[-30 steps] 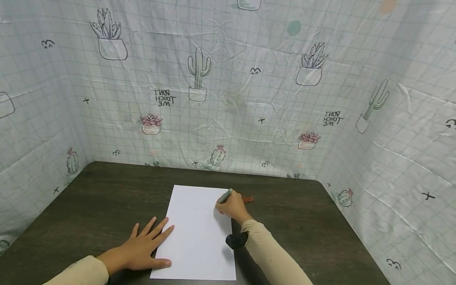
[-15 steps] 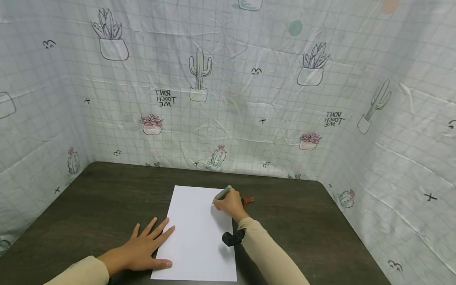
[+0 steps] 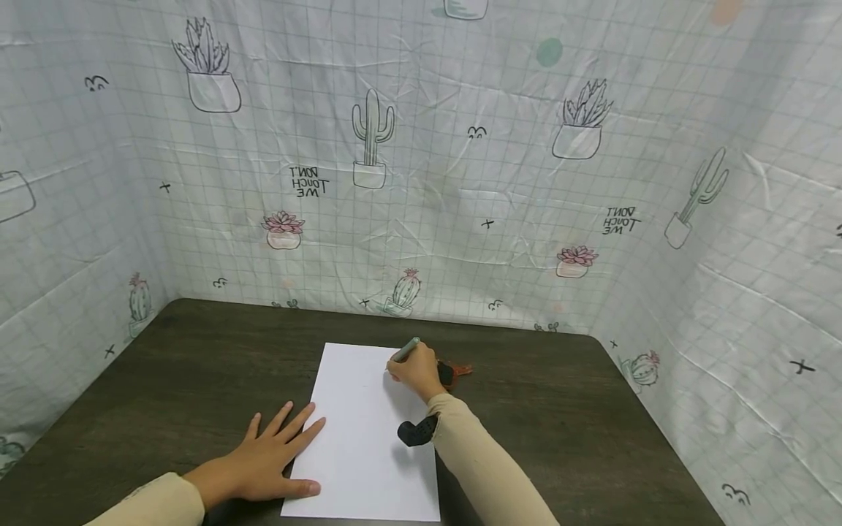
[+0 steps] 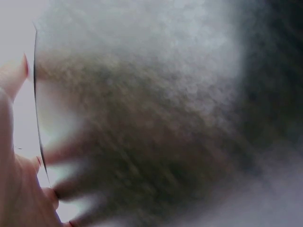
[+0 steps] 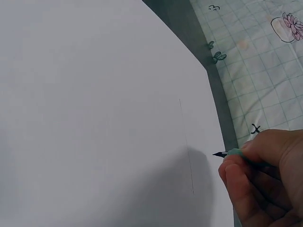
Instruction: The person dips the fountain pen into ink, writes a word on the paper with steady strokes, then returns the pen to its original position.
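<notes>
A white sheet of paper [image 3: 368,453] lies on the dark table. My left hand [image 3: 266,462] rests on the sheet's left edge, fingers spread and thumb on the paper. In the left wrist view that hand [image 4: 21,189] shows only at the left; a blur covers most of the rest. Near the sheet's top right, my right hand [image 3: 417,371] pinches a grey-green pen [image 3: 405,349], its dark tip pointing left. One thin straight line [image 5: 186,142] is drawn on the paper. The pen tip is apart from that line; whether it touches the paper I cannot tell.
Behind my right hand lies a small orange-and-black object [image 3: 454,371], partly hidden. A black device [image 3: 417,431] sits on my right wrist. The dark wooden table [image 3: 559,416] meets a cactus-printed cloth [image 3: 434,183] at the back and both sides.
My right hand has moved left and slightly up over the paper with the pen, uncovering more of the orange-and-black object. The left hand stays in place on the sheet.
</notes>
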A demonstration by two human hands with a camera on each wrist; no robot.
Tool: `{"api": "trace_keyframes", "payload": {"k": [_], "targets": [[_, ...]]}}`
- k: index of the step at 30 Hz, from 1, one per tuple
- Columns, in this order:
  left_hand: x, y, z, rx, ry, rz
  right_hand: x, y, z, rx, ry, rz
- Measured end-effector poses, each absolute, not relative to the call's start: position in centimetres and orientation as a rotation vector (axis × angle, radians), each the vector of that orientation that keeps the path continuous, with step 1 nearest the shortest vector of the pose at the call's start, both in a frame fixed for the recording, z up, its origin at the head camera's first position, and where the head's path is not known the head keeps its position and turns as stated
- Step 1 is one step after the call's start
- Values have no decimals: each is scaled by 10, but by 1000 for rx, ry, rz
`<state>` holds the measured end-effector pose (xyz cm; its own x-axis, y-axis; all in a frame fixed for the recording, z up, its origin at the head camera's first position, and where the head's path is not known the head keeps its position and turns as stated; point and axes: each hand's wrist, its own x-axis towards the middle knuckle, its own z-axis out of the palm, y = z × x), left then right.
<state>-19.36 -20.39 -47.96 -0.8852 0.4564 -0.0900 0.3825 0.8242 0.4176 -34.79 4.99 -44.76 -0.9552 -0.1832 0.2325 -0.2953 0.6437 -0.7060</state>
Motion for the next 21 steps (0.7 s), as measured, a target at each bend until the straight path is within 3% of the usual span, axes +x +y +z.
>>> {"api": "trace_keyframes", "payload": {"k": [21], "targets": [[-196, -205, -487, 622, 2827, 602, -348, 44, -452, 357, -2768, 1181]]}}
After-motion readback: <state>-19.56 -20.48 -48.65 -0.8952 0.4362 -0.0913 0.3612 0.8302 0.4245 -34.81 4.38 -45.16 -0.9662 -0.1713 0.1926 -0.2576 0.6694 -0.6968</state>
